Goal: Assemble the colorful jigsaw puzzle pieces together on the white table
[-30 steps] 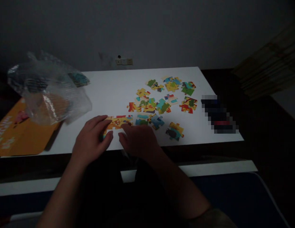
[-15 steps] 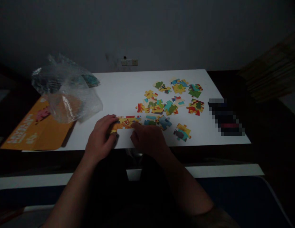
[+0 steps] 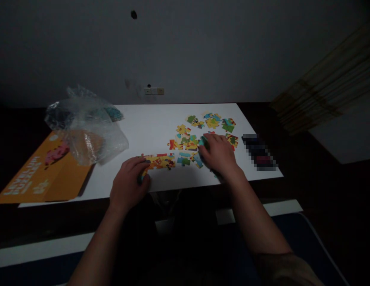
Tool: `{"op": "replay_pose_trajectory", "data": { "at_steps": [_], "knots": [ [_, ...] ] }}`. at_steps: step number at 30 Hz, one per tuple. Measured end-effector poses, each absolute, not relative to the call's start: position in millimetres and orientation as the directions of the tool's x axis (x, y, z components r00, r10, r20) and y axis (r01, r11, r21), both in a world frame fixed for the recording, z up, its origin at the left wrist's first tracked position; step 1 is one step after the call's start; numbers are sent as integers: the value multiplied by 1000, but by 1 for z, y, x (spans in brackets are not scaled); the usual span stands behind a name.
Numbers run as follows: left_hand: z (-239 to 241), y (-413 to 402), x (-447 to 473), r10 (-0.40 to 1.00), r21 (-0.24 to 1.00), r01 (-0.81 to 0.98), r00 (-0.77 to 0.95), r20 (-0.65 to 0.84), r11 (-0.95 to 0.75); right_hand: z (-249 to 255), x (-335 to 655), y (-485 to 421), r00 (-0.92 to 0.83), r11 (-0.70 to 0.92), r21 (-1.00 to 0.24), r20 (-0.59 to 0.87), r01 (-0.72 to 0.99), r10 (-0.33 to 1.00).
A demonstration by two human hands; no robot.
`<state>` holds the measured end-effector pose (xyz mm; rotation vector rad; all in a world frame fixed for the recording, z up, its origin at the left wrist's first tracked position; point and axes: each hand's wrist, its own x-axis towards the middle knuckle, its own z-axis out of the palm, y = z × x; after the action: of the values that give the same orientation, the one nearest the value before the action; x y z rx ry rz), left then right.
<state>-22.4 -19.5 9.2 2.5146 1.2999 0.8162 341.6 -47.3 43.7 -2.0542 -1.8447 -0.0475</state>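
The puzzle strip (image 3: 161, 161) lies flat near the front edge of the white table (image 3: 137, 131); it is long and thin, mostly yellow and orange, with red bits along its top edge and an orange animal in the middle; its bottom edge is bumpy, and thin lines show where the bits join; at its left end, some yellow and blue peeks out by the thumb.

The left hand (image 3: 129, 180) rests over that end; its fingers are bent and its thumb sits apart from them, but I cannot tell if they pinch the strip; the right hand (image 3: 219, 155) is over the loose pieces (image 3: 186, 141), with its fingers curled down next to a teal and green piece (image 3: 204, 141); I cannot tell if they hold it (the hand hides most of it).

The other pieces lie in a bright jumble of yellow, green, blue and red, with round knobs and notches; a blue piece (image 3: 197, 159) is between the strip and the right hand; far to the left, a crinkly clear bag (image 3: 95, 135) sits partly over an orange box (image 3: 65, 178).
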Motion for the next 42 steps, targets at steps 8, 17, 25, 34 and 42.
{"op": "replay_pose_trajectory", "data": {
  "at_steps": [8,17,25,34,42],
  "knots": [
    [9,-19,-23,797,381,706,467,384,-597,9,352,-53,201,-62,-425,291,903,936],
    [8,-18,-23,814,397,718,437,383,-572,21,363,-74,243,95,-567,490,818,837],
    [9,-16,-21,823,382,739,423,378,-555,10,405,-117,538,-34,-859,289,511,792],
    [17,-17,-22,879,418,775,391,273,-475,2,407,-111,454,-193,-562,371,804,810],
    [78,26,80,722,218,689,675,153,-691,6,404,-109,407,-262,-436,282,861,869]
  ]
}}
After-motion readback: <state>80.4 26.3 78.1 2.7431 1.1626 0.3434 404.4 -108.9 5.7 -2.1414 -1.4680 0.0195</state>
